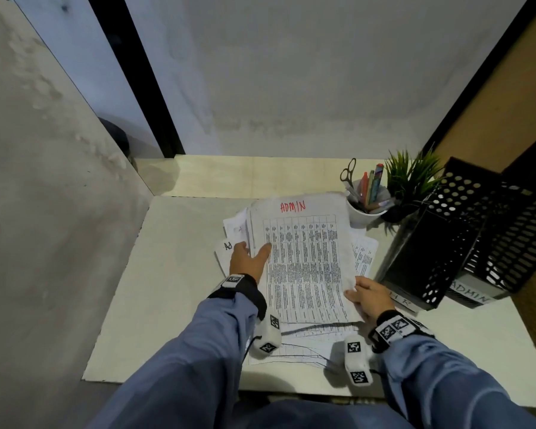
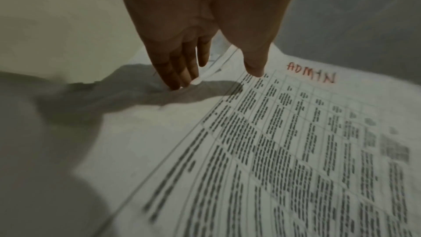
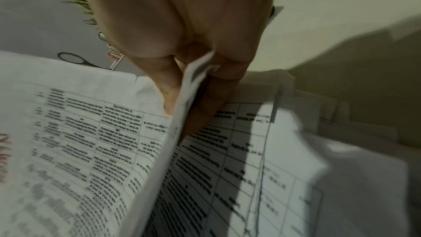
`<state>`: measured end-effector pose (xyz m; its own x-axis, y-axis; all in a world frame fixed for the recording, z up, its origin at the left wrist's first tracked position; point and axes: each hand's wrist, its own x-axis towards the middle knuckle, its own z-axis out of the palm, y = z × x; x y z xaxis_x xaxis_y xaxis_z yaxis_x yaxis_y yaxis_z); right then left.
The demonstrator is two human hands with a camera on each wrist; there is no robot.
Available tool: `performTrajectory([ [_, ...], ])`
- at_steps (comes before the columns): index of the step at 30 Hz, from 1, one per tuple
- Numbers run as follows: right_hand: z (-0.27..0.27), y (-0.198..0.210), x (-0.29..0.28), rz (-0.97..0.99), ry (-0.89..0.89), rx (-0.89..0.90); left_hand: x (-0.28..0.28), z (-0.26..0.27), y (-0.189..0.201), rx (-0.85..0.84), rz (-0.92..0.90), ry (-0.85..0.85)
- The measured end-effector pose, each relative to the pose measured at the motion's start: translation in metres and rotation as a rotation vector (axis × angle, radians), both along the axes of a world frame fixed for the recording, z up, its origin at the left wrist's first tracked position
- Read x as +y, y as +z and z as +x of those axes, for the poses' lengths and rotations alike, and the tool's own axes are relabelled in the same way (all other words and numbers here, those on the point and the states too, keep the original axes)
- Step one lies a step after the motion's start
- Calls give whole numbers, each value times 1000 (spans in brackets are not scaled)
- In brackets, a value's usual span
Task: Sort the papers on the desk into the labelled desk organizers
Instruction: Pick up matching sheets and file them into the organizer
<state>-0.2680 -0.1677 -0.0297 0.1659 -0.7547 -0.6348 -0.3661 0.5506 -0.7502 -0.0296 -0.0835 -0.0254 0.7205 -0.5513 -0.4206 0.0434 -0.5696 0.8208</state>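
The ADMIN sheet [image 1: 304, 264], a printed table headed in red handwriting, sits uppermost on a loose pile of papers [image 1: 294, 345] near the middle of the desk [image 1: 167, 289]; its right edge is lifted off the sheets beneath, its left part lies low on the pile. The right hand [image 1: 369, 297] pinches that right edge, thumb on the printed face and fingers curled underneath, as the right wrist view confirms; the left hand [image 1: 248, 261] is spread flat with straight fingers, thumb resting on the sheet's left margin and fingertips [image 2: 180, 82] pressing the papers just beside it, gripping nothing. The two black perforated organizers [image 1: 464, 239] stand to the right of the pile, the nearer one labelled HR and the one behind it ADMIN, both close to the right hand; the HR lettering is partly hidden, so that reading is probable rather than certain. Handling assessment: the sheet is very light, thin and limp; it already bows between the hands and will droop or fold if carried by one corner; it creases and tears readily; it slides freely on its neighbours, so the pile wants holding down. Recommended hold: pinch mid-way along a long edge, or support both edges, and feed a short edge first into the ADMIN organizer. A cup of pens and scissors [image 1: 365, 196] and a small plant [image 1: 410, 178] stand behind the pile.
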Motion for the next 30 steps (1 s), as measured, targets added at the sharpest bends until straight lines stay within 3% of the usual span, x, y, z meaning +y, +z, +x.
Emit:
performTrajectory([
  [7, 2, 3, 1, 65, -11, -101, -11, 12, 2, -37, -153, -32],
  [12, 21, 14, -5, -119, 169, -14, -7, 14, -5, 7, -206, -24],
  [15, 34, 23, -12, -252, 82, -7, -2, 16, -4, 82, -267, 10],
  [19, 46, 30, -22, -280, -116, -182, 2, 22, -4, 159, -291, 10],
  [26, 36, 25, -40, -374, -162, -100, 3, 32, 5, -80, -136, -8],
  [30, 32, 19, -39, -320, -159, -180, 3, 33, 6, 6, -156, 30],
])
